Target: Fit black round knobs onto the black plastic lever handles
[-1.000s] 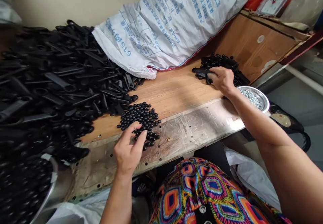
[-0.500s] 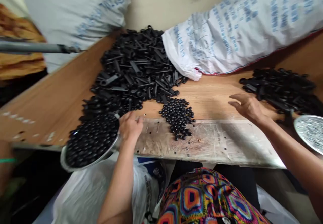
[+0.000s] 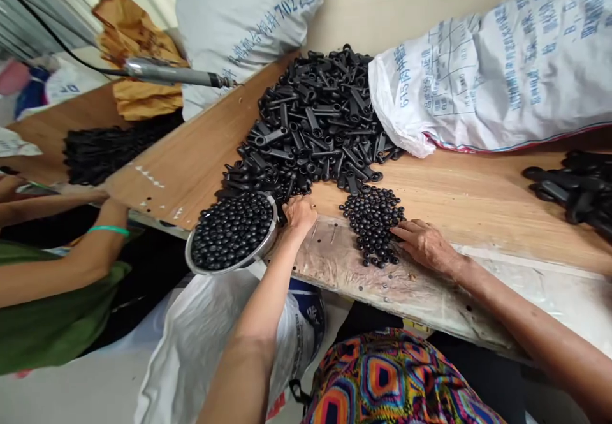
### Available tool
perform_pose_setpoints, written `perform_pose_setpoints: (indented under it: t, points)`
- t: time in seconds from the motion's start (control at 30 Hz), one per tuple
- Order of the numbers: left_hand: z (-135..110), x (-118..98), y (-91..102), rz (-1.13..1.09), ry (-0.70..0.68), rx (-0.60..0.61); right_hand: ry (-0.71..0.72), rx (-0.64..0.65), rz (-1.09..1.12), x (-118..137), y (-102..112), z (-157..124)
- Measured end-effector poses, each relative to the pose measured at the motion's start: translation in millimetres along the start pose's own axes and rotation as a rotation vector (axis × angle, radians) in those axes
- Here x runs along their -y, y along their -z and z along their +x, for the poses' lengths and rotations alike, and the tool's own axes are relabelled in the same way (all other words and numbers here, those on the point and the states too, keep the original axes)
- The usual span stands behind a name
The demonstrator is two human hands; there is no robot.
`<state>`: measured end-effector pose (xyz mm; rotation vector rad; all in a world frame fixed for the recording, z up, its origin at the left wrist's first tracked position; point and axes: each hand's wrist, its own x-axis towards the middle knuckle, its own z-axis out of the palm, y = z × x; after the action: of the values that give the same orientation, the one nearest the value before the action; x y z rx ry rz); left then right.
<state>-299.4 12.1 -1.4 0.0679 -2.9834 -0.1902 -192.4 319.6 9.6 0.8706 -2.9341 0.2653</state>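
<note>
My left hand [image 3: 299, 213] is closed on the rim of a metal bowl [image 3: 248, 259] full of small black balls, which juts out past the table's front edge. My right hand [image 3: 423, 243] lies flat with fingers stretched, touching the right side of a small heap of black balls [image 3: 370, 220] on the wooden table [image 3: 459, 191]. Behind both hands is a big pile of black plastic handles [image 3: 315, 127].
A white woven sack [image 3: 497, 73] lies at the back right, another sack [image 3: 239, 22] at the back left. More black parts [image 3: 574, 188] sit at the far right. Another person's arm with a green wristband [image 3: 102, 229] works at the left. A grey tool [image 3: 167, 73] juts over the table.
My right hand has moved left from the bare wood onto the heap of balls. My left hand stays on the bowl's rim. The view has swung left, showing the other person.
</note>
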Motion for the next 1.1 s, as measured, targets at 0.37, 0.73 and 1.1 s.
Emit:
perform_pose_setpoints:
  t: [0.37,0.73,1.1]
  points:
    - [21.6,-33.9,24.1,-0.609,-0.187,-0.053,-0.254,-0.199,0.363,-64.9,25.5,45.8]
    - [2.1,-47.6,-13.6,-0.782,-0.387,0.027,-0.097,-0.204,0.633,-83.7,-6.7,122.3]
    - [3.6,-71.1,-12.6,-0.769,-0.525,0.175,0.237,-0.109,0.532,-76.8,-12.3,138.7]
